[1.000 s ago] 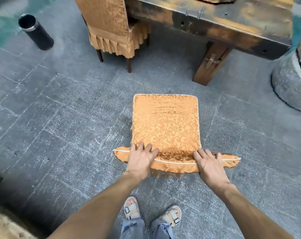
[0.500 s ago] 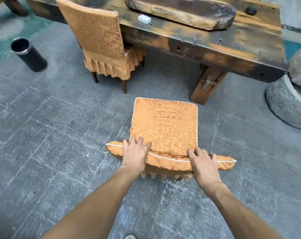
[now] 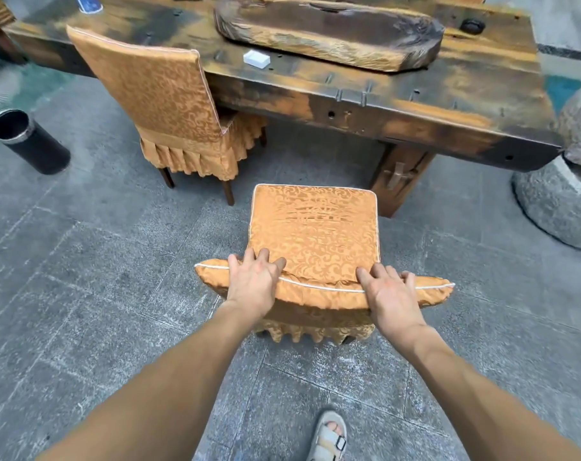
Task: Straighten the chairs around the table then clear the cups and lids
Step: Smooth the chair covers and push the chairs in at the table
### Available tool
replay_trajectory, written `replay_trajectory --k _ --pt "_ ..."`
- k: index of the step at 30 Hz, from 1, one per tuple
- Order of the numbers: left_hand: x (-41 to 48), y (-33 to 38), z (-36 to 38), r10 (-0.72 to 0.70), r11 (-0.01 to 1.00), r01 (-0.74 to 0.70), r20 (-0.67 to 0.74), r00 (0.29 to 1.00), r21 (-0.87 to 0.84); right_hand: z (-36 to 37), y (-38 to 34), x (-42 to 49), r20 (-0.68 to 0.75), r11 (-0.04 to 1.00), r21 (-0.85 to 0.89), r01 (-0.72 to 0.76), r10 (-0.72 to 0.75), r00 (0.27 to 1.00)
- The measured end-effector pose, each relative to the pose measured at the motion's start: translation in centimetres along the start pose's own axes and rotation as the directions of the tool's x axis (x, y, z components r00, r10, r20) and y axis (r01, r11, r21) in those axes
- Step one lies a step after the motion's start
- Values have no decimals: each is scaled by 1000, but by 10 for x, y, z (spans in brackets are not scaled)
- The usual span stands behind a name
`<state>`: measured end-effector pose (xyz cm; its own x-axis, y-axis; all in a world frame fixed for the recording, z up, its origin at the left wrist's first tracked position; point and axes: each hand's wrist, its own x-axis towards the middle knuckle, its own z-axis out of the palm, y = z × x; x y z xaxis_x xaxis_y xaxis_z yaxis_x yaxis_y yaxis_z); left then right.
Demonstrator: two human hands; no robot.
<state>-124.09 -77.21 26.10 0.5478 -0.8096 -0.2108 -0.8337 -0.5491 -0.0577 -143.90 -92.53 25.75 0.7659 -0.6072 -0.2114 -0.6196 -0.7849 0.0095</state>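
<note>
An orange fabric-covered chair (image 3: 315,227) stands right in front of me, its seat facing the dark wooden table (image 3: 399,104). My left hand (image 3: 254,282) grips the top of its backrest on the left, fingers over the edge. On the right side of the same backrest, my right hand (image 3: 394,294) holds on the same way. A second orange chair (image 3: 169,104) is tucked against the table's near edge at the left. A blue and white cup (image 3: 89,2) stands at the table's far left, partly cut off by the frame.
A long carved wooden tray (image 3: 332,34) and a small white block (image 3: 256,58) lie on the table. A black cylindrical bin (image 3: 26,141) stands on the stone floor at left. Large stone blocks (image 3: 562,201) sit right of the table leg (image 3: 399,178).
The chair I hold has moved forward toward the table, and my view has lifted, showing more of the tabletop. Both hands keep their hold on the backrest.
</note>
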Motion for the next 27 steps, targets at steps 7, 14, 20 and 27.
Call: replay_trajectory --k 7,14,20,27 --pt "87 -17 -18 7 1000 -7 21 1000 18 -25 13 88 14 1000 19 20 -20 1000" --pt "170 -37 -33 0 999 -2 44 999 47 -43 20 169 55 999 46 22 -25 998" --pt "229 -48 -43 11 998 -15 59 998 66 -60 28 220 74 998 52 30 -34 997" --pt "303 -59 -61 40 994 -47 76 996 95 -72 36 285 46 998 55 12 -15 999"
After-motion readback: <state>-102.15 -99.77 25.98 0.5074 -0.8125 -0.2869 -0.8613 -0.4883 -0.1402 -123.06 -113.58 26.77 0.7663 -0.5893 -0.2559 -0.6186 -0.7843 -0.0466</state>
